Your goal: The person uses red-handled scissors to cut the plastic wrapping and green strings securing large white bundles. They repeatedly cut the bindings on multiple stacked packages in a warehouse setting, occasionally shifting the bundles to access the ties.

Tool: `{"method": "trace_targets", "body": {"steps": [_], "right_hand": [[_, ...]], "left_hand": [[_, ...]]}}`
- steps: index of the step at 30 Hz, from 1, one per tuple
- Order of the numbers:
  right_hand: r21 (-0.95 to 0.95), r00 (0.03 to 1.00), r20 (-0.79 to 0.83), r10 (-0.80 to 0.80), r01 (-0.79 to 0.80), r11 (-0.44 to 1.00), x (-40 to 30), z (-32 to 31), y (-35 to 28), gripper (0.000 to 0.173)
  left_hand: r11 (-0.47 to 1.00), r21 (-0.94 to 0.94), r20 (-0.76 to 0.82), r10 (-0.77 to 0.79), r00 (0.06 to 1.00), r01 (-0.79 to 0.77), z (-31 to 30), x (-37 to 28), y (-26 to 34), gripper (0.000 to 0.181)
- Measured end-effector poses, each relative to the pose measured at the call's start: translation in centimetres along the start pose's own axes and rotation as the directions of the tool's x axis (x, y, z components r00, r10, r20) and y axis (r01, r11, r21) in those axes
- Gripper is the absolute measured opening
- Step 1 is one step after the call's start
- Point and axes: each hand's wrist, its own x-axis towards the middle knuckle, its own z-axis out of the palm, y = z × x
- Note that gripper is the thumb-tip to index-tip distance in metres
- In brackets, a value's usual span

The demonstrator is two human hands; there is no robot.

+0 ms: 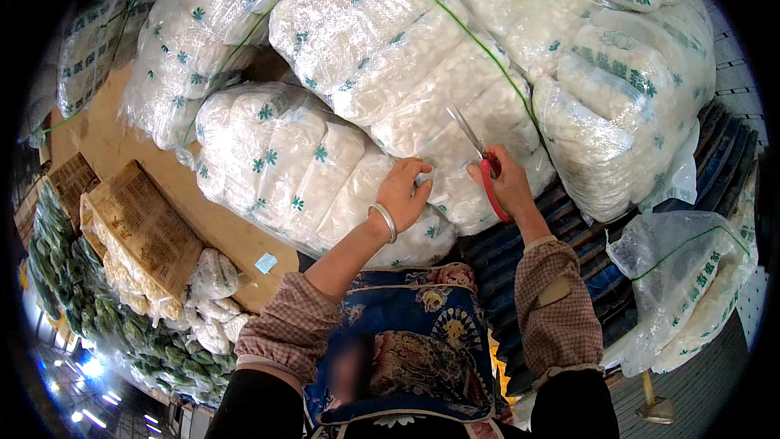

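Note:
My right hand (507, 180) holds a pair of scissors with red handles (489, 190). The metal blades point up and left over a large clear plastic bag of pale, lumpy contents (420, 73), and the tips look slightly parted. My left hand (403, 193), with a silver bangle at the wrist, rests at the seam between that bag and a lower plastic bag with green leaf prints (286, 158). Its thumb and fingers are apart, with nothing visible between them. A thin green tie (457, 18) crosses the upper bag.
More filled bags (615, 91) are piled at the right and back. Dark stacked crates (548, 219) lie below them. On the left are a tan plastic basket (146, 225), wrapped green vegetables (67, 268) and a small blue paper (265, 263). Another tied bag (682, 280) sits at lower right.

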Motion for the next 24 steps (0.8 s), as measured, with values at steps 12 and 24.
{"method": "trace_targets", "body": {"steps": [12, 24], "right_hand": [[-0.196, 0.966, -0.032, -0.258, 0.247, 0.949, 3.7, 0.1, -2.7, 0.042], [-0.142, 0.987, 0.122, -0.106, 0.123, 0.982, 5.4, -0.7, -6.4, 0.047]], "left_hand": [[0.999, -0.035, 0.003, -0.028, 1.0, 0.029, -0.6, 0.1, 0.1, 0.021], [0.996, 0.027, -0.109, 0.088, 0.99, -0.085, -1.6, 0.7, 0.0, 0.018]]}}
